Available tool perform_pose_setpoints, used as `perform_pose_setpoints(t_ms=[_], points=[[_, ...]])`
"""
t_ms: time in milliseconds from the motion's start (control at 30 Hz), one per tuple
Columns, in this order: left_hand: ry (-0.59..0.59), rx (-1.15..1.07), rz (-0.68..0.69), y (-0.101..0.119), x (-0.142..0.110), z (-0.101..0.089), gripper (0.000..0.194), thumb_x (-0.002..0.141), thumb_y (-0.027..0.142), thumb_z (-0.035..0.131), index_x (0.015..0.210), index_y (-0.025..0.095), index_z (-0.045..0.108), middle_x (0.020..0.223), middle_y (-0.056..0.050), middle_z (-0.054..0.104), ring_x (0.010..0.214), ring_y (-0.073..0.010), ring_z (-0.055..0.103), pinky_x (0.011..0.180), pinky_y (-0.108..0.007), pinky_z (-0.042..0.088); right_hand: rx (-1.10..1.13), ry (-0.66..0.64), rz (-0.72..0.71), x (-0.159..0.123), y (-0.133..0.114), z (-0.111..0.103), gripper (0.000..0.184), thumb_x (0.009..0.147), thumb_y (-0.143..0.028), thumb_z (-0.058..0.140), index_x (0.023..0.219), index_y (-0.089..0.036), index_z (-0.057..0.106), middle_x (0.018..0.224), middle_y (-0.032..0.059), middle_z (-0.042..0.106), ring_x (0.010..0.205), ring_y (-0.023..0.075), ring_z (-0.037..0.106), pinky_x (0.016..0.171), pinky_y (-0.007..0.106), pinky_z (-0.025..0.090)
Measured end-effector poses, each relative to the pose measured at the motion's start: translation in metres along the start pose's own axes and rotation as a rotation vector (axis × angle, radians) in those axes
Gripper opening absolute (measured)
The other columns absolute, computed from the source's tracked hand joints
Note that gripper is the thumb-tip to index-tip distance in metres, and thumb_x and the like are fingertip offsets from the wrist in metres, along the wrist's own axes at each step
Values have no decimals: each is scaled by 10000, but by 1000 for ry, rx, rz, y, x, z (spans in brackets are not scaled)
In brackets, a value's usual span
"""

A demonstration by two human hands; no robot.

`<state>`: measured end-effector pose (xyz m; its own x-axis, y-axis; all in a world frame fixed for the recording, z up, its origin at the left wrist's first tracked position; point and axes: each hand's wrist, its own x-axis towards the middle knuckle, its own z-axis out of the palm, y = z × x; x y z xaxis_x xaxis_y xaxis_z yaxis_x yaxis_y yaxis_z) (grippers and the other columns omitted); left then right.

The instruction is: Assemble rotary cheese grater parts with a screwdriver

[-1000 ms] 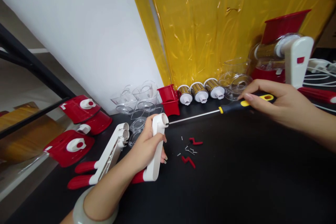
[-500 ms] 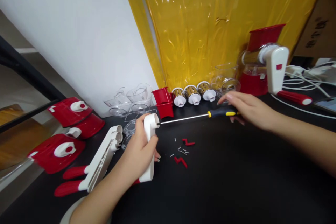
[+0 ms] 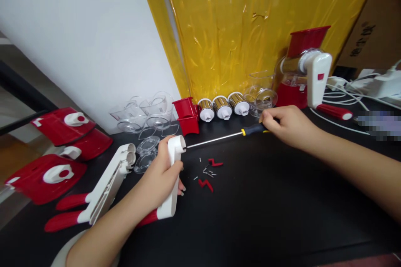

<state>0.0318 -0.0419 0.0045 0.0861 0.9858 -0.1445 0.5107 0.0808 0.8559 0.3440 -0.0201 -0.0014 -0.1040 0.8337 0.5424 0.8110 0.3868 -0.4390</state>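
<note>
My left hand (image 3: 164,171) is wrapped round a white crank handle (image 3: 171,200) with a red grip, its round socket end upward. My right hand (image 3: 282,123) grips the dark blue and yellow handle of a screwdriver (image 3: 216,138). The screwdriver's long shaft points left, and its tip meets the socket end of the crank; the exact contact spot is too small to make out. On the black table below lie several small screws (image 3: 209,172) and two bent red plastic pieces, one nearer the back (image 3: 215,162) and one nearer the front (image 3: 206,184).
Red bases (image 3: 46,177) and more white crank handles (image 3: 106,179) lie at left. Clear plastic housings (image 3: 156,112), red hoppers (image 3: 187,119) and grater drums (image 3: 222,107) line the back. An assembled rotary grater (image 3: 318,77) stands at right, near white cables (image 3: 344,91).
My right hand loosened from the screwdriver handle half a second ago and has closed round it again. The tip stays at the crank's socket. The view has shifted right.
</note>
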Motion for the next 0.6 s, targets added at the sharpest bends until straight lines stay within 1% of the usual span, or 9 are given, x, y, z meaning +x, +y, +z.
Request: perform_pose_setpoints(t_ms=[100, 200, 267, 333, 400, 433, 467, 533, 600], points=[[-61, -32, -26, 0, 2, -1, 693, 795, 243, 545, 1410, 259, 226, 723, 10, 601, 413, -179, 603, 403, -310, 528, -29, 78, -155, -2, 0, -6, 308, 833, -336, 459, 546, -226, 467, 507, -11, 461, 485, 137, 451, 527, 286, 342], [-124, -42, -54, -3, 6, -2, 635, 824, 265, 538, 1372, 291, 217, 760, 22, 572, 434, -170, 614, 414, -322, 544, 57, 104, -141, -3, 4, -5, 191, 811, -346, 543, 662, -229, 564, 631, 6, 582, 595, 160, 553, 603, 293, 420], [-151, -62, -48, -4, 7, -2, 597, 854, 308, 532, 1350, 306, 200, 812, 16, 557, 456, -160, 623, 431, -334, 560, 200, 119, -75, -2, 10, 2, 149, 794, -377, 603, 793, -227, 610, 773, 22, 653, 716, 178, 616, 670, 301, 465], [-161, -91, -15, -4, 7, -2, 565, 880, 321, 513, 1334, 308, 177, 843, 10, 548, 467, -149, 624, 451, -347, 573, 345, 164, 19, 1, 15, 10, 259, 753, -449, 668, 870, -223, 622, 807, 23, 660, 729, 176, 623, 661, 297, 484], [-158, -154, 10, -1, 9, -2, 529, 898, 285, 476, 1319, 308, 156, 863, 6, 556, 459, -138, 616, 468, -365, 584, 515, 173, 160, 8, 19, 16, 387, 722, -558, 686, 890, -217, 612, 781, 25, 658, 643, 159, 606, 572, 273, 477], [-167, -186, 15, 1, 10, -2, 504, 901, 265, 461, 1308, 299, 166, 879, -1, 566, 461, -137, 615, 476, -379, 588, 591, 152, 244, 13, 19, 16, 439, 733, -624, 648, 879, -213, 604, 743, 27, 652, 576, 148, 584, 523, 264, 462], [-167, -209, 24, 3, 12, -3, 485, 901, 253, 454, 1296, 288, 175, 885, -6, 579, 458, -136, 611, 475, -383, 588, 628, 114, 330, 17, 18, 15, 507, 780, -705, 531, 839, -205, 595, 651, 27, 626, 492, 140, 542, 470, 262, 433], [-148, -225, 28, 9, 19, -3, 451, 904, 265, 456, 1271, 272, 193, 850, 1, 579, 476, -146, 616, 468, -379, 585, 536, -24, 464, 27, 16, 10, 701, 841, -785, 242, 720, -188, 588, 486, 41, 550, 384, 142, 474, 419, 275, 385], [-123, -233, 26, 14, 27, -1, 384, 935, 344, 428, 1249, 262, 221, 773, 21, 551, 478, -154, 609, 468, -386, 581, 312, -74, 544, 36, 14, 4, 732, 855, -774, 210, 587, -189, 558, 398, 45, 473, 355, 148, 454, 433, 290, 376]])
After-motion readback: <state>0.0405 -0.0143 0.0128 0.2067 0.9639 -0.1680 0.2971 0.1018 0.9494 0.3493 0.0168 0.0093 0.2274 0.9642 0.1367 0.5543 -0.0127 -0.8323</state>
